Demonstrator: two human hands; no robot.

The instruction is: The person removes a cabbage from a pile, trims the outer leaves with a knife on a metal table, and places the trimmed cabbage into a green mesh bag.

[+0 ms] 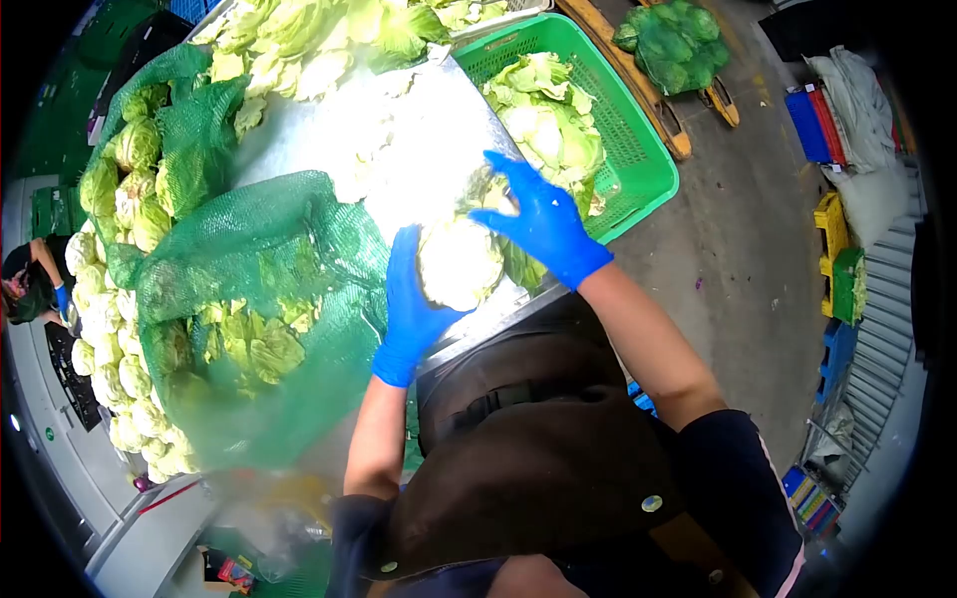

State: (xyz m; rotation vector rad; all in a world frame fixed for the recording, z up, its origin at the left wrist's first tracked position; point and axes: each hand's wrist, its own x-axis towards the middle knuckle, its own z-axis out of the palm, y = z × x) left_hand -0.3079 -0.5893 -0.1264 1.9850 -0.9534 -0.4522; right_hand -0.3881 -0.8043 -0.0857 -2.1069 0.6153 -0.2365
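A pale, trimmed cabbage (pixel 461 264) rests on the metal table (pixel 289 140) close to my body. My blue-gloved left hand (pixel 414 311) cups it from the left, fingers straight along its side and thumb beneath. On its upper right is my blue-gloved right hand (pixel 546 221), fingers spread and the thumb side near the cabbage; whether it touches is washed out by glare. Green leaves hang below the right hand. Just beyond that hand stands a green crate (pixel 638 179) with loose cabbage leaves (pixel 548 125) inside.
Left lies a green mesh sack (pixel 239 234) with leaves and cabbages; several cabbages (pixel 110 349) are piled farther left. Leaves (pixel 319 35) heap at the table's far end. A netted green bundle (pixel 678 45) sits by a pallet truck (pixel 638 75). Another person (pixel 35 274) is at far left.
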